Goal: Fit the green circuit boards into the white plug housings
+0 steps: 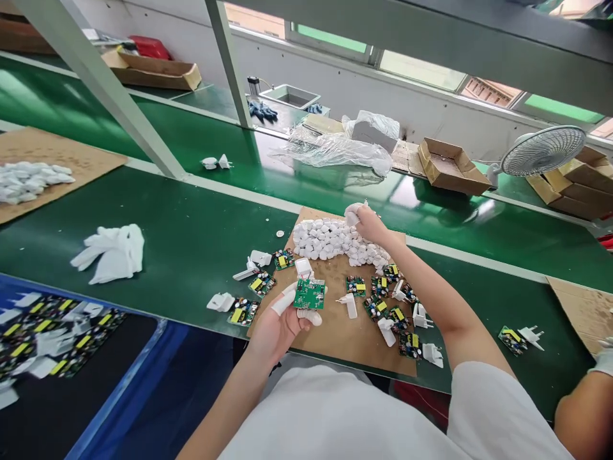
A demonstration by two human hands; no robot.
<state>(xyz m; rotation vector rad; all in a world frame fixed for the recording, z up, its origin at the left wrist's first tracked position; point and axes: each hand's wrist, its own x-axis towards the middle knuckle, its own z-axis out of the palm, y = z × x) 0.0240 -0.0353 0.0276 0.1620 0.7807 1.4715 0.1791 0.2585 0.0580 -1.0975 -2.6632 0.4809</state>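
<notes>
In the head view, my left hand (278, 327) grips the edges of a green circuit board (310, 294), with white coverings on the fingertips. A white plug housing (303, 267) sits just beyond the board, seemingly joined to it. My right hand (368, 223) is reached out over the far edge of a heap of small white pieces (330, 239). Its covered fingers are closed, and what they hold, if anything, is too small to name. Below it on the cardboard sheet (330, 338) lie several boards with yellow transformers (380, 308) and a white plug part (349, 305).
A white glove (112, 252) lies on the green bench to the left. More boards fill a blue-edged tray (48, 332) at lower left. Beyond the bench runs a green conveyor belt (258, 172) with plastic wrap (340, 150). A fan (543, 151) and another person's arm (587, 409) are at right.
</notes>
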